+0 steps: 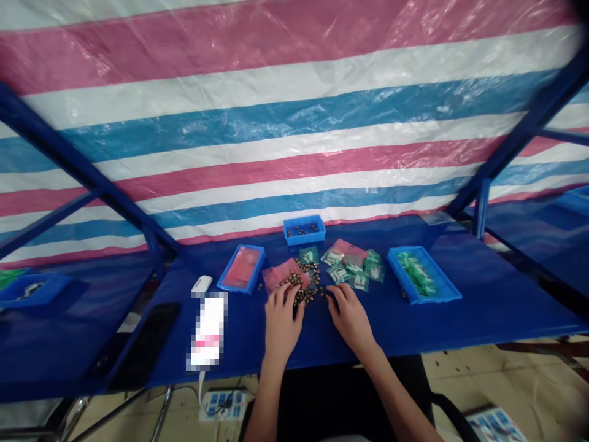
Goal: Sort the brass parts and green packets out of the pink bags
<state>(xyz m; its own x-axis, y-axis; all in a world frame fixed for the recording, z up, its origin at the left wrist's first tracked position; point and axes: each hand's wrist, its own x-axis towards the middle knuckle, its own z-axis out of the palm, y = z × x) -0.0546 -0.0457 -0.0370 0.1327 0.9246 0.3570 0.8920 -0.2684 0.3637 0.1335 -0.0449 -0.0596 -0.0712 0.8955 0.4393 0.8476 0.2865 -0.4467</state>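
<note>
Our left hand (281,322) sits on the heap of small brass parts (304,288), its fingers curled close together with the tips in the heap; we cannot tell whether they pinch anything. Our right hand (348,316) lies just beside the heap's right edge, fingers loosely spread, on the blue table (497,319). A narrow gap parts the hands. The heap overlaps a pink bag (278,276) and runs up to the green-marked bags (352,268). Near the far edge stands a small blue tray (304,229) of parts; a pink-lined tray (242,268) and a tray of green bags (423,274) flank the heap, well apart. Our forearms cross the near edge.
</note>
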